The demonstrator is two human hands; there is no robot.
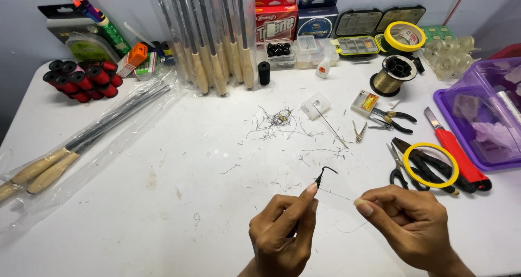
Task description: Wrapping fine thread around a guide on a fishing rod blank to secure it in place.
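Both hands work low over the white surface (163, 201): left hand (282, 228) pinches a dark fish hook (324, 175), right hand (407, 220) pinches thin line (339, 196) running from it. Behind, against the wall, stand a red rectangular box (275, 19) and a dark blue one (317, 16).

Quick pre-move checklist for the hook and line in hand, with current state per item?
1. Left hand pinches the black hook at its shank, bend and point clear of the fingers: ok.
2. Right hand pinches the thin line end between thumb and forefinger: ok.
3. Line runs straight and taut from hook to right hand: ok.
4. Wraps or knot seated on the shank: cannot tell, too small.
5. Scissors lie close by the right hand, on the table: ok.
6. Table under the hands free of line offcuts: not ok, short bits are scattered there.
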